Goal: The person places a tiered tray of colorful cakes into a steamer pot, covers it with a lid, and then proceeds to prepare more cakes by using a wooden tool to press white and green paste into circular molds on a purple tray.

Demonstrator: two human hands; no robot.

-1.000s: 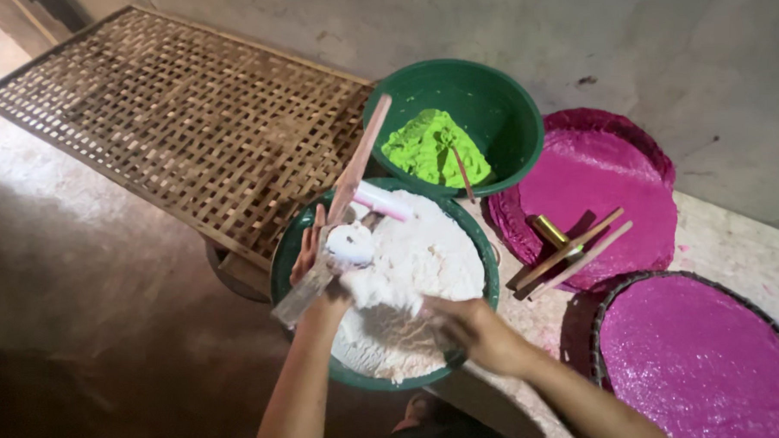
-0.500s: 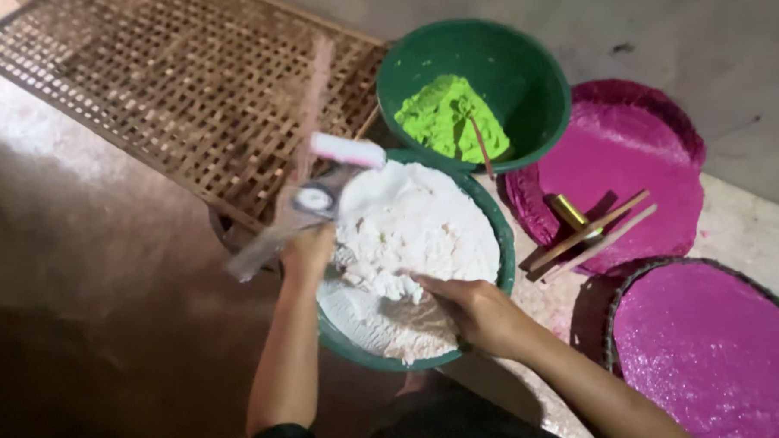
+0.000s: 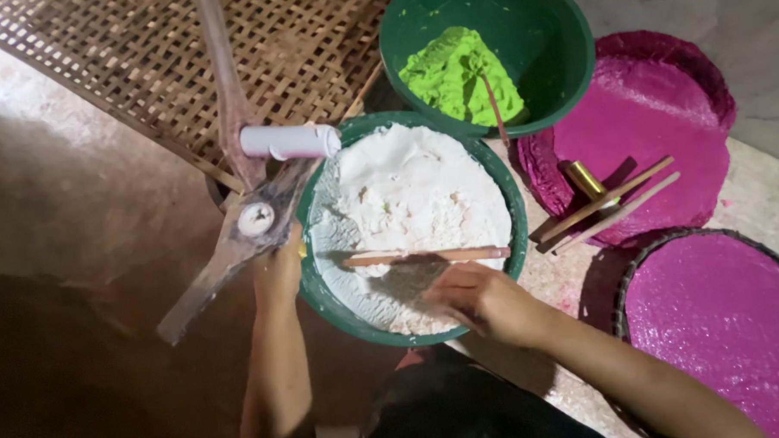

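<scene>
My left hand [image 3: 278, 268] grips a forked wooden tool [image 3: 235, 242] at the left rim of a green bowl [image 3: 324, 286] full of white dough [image 3: 410, 197]. The tool carries a white roller [image 3: 288, 141] and a white round cap [image 3: 256, 218], and one arm of it points up over the bamboo mat. My right hand [image 3: 486, 304] hovers over the near side of the dough with its fingers curled. A thin wooden stick [image 3: 391, 258] lies across the bowl just above those fingers. Whether they grip it is unclear.
A second green bowl [image 3: 564, 40] behind holds bright green dough [image 3: 453, 74] with a stick in it. Round trays covered in magenta [image 3: 653, 115] [image 3: 721, 320] sit to the right, one bearing wooden sticks [image 3: 609, 204] and a brass cylinder [image 3: 585, 179]. A woven bamboo mat [image 3: 125, 64] lies at the back left.
My left hand has swung the wooden tool from above the white dough to outside the bowl's left rim. A thin stick now lies across the bowl by my right hand.
</scene>
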